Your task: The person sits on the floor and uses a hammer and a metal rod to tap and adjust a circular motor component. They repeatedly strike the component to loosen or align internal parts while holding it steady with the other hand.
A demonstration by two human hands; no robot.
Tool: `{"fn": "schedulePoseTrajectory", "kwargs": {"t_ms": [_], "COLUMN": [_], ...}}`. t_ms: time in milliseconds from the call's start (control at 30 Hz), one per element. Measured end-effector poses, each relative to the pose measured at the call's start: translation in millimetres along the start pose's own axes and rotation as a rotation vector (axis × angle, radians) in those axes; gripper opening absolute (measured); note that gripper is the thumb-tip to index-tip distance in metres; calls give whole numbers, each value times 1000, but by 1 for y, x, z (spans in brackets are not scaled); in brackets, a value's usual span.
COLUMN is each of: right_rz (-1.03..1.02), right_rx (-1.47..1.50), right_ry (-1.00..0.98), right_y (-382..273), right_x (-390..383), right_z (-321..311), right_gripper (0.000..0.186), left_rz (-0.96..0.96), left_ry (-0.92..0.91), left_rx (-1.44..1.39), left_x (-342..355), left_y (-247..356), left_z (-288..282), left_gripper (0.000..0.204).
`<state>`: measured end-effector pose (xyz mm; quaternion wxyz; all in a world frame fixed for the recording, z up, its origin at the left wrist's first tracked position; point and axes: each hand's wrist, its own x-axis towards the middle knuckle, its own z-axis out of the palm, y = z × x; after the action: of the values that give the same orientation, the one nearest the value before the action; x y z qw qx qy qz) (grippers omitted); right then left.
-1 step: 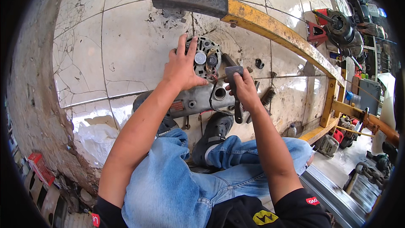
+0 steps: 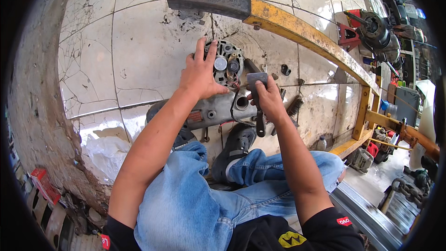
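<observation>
An alternator (image 2: 227, 63) with a slotted metal housing and two round parts on its face rests at the far edge of a long grey metal cover (image 2: 211, 111). My left hand (image 2: 200, 74) grips its left side, fingers spread over the rim and thumb along the near edge. Thin wires run from it over the cover. To the right, my right hand (image 2: 269, 97) is closed around a scraper (image 2: 256, 80), its flat wide blade pointing up and its black handle hanging toward me. The blade stands apart from the alternator.
A yellow steel beam (image 2: 302, 28) with a dark end arches over the tiled floor (image 2: 144, 60). A wire brush (image 2: 295, 106) and a small black part (image 2: 285, 69) lie at right. My shoe (image 2: 237, 142) is close to the cover. A clear plastic bag (image 2: 107, 151) lies at left.
The scraper in my right hand has shifted very slightly, its handle end a little to the left and nearer me. My left hand and the alternator stay put.
</observation>
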<state>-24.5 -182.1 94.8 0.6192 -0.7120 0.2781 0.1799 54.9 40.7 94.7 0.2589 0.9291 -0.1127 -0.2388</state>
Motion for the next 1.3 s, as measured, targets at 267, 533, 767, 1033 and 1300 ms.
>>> {"fn": "schedulePoseTrajectory", "kwargs": {"t_ms": [267, 533, 767, 1033, 1300], "right_rz": [156, 163, 179, 209, 202], "right_rx": [-91, -53, 17, 78, 108], "right_ry": [53, 74, 97, 122, 103], "right_y": [-29, -28, -30, -39, -38], "right_x": [-13, 1, 3, 9, 15], "right_z": [26, 38, 40, 46, 50], "right_gripper": [52, 60, 59, 67, 58], "left_rz": [-1, 15, 17, 0, -3], "left_ry": [-3, 1, 18, -10, -17], "left_rx": [1, 15, 6, 11, -13], "left_x": [1, 7, 7, 7, 5], "left_y": [0, -1, 1, 3, 2], "left_z": [-1, -2, -1, -4, -2], "left_gripper": [139, 141, 140, 138, 140]}}
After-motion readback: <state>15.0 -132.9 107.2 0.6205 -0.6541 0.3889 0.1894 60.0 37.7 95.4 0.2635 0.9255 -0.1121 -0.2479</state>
